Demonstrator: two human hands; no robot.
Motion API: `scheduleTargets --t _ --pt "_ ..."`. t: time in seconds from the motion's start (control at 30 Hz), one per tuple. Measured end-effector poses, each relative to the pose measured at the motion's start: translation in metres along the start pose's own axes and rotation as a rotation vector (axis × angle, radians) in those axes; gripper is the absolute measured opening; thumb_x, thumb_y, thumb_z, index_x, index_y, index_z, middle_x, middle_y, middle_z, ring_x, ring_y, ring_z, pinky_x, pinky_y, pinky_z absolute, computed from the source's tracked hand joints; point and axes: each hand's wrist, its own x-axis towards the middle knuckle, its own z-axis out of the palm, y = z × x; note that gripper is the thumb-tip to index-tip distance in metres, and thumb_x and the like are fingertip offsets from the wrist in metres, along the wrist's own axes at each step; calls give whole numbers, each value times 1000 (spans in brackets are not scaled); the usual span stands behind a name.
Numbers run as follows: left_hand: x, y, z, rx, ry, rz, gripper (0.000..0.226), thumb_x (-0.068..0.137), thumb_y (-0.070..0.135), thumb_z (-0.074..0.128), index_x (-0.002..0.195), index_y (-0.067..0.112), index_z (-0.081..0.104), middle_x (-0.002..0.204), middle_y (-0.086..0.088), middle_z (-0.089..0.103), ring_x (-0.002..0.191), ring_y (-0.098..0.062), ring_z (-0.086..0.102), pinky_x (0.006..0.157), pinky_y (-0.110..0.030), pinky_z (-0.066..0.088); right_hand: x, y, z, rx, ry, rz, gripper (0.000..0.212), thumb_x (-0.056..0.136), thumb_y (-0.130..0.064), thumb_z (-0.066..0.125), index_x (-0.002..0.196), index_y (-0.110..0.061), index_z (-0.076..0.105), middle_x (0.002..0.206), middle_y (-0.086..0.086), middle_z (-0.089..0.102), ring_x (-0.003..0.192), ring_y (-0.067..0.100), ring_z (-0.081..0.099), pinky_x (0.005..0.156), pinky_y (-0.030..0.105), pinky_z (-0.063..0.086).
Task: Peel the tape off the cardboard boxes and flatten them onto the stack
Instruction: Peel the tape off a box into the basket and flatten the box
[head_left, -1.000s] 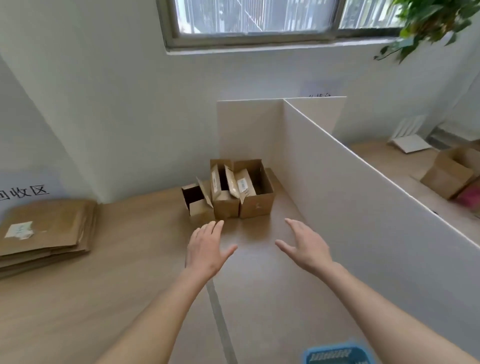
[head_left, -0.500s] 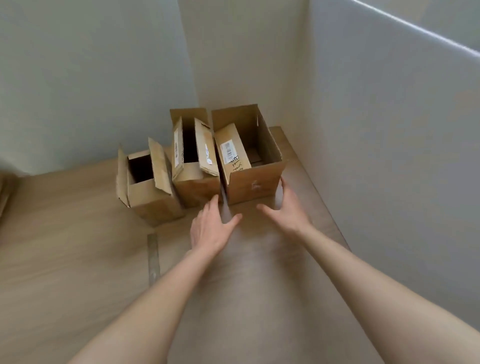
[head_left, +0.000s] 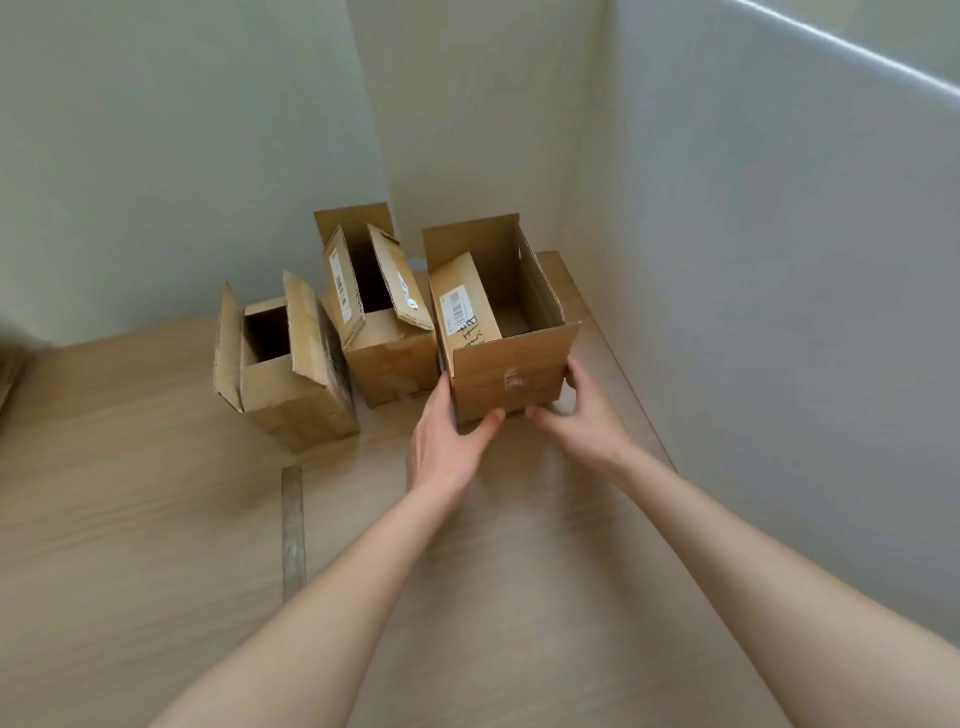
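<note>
Three open cardboard boxes stand on the tabletop (head_left: 156, 519) by the corner. Left hand (head_left: 447, 447) and right hand (head_left: 587, 415) grip the rightmost box (head_left: 509, 374) at its lower sides.

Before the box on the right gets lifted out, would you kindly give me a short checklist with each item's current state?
1. Left hand on the right-hand box, at its left corner: ok.
2. Right hand gripping its right corner: ok.
3. Top flaps open: ok.
4. Box apart from the middle box: cannot tell, they look very close.
5. Tape left on it: cannot tell.
6. Bare table in front to pull it onto: ok.
</note>
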Motion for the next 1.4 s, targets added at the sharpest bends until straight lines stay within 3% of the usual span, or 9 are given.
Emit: scheduleTargets --t 0.23,0.4,0.63,0.8,0.9,0.97,1.13,1.27,1.4 --pt "-72 36 -29 -114 -14 25 104 76 60 80 156 52 14 154 17 45 141 -12 42 105 -28 36 -88 -41 -31 43 21 -88 75 79 -45 78 143 -43 40 133 -23 59 125 0 54 109 35 45" --pt "-128 69 -82 -135 14 112 117 69 51 89 158 48 13 154 14 46 141 -11 42 105 -24 33 -152 -98 -53 -10 96 -158 95 77 -27 85 155 -32 32 144 -15 52 133 5 48 114 33 39" --pt "-242 104 -179 -205 128 232 122 61 44 96 152 56 15 146 17 52 132 -10 50 104 -32 42 -289 -193 -49 45 286 -231 55 88 -29 77 138 -20 56 128 -2 59 115 12 60 99 35 51" --pt "-347 84 -239 -133 173 249 116 57 52 93 151 45 25 139 16 54 122 -11 55 96 -33 51 -406 -225 -6 79 295 -174 66 91 -35 73 148 -26 41 127 -4 56 105 3 59 93 33 55" --pt "-403 54 -271 -11 129 219 115 57 57 91 151 41 27 140 13 53 125 -13 53 98 -36 50 -475 -225 29 18 276 -158 68 92 -40 70 150 -41 33 112 -16 54 99 1 58 83 24 53" --pt "-433 33 -293 81 59 181 117 53 62 90 150 40 30 138 14 55 126 -13 53 99 -37 49 -515 -219 48 -46 240 -145 56 91 -43 69 140 -45 43 101 -23 55 92 1 61 79 26 55" --pt "-475 -20 -325 282 -194 62 117 43 70 85 145 41 35 130 17 61 120 -15 59 91 -33 50 -570 -188 89 -212 118 -32 32 89 -50 71 116 -34 64 82 -17 67 78 4 65 77 33 57" --pt "-497 -79 -311 362 -429 -20 115 60 62 87 155 35 28 147 11 52 134 -18 51 108 -37 44 -593 -140 124 -342 -79 110 33 84 -61 67 98 -32 59 86 -9 70 87 13 66 79 36 53" --pt "-521 -117 -273 527 -263 75 80 87 65 63 155 36 32 161 8 32 146 -20 34 116 -38 30 -604 -93 141 -348 -14 260 48 76 -77 56 87 -30 55 85 -11 65 82 13 62 74 37 54"
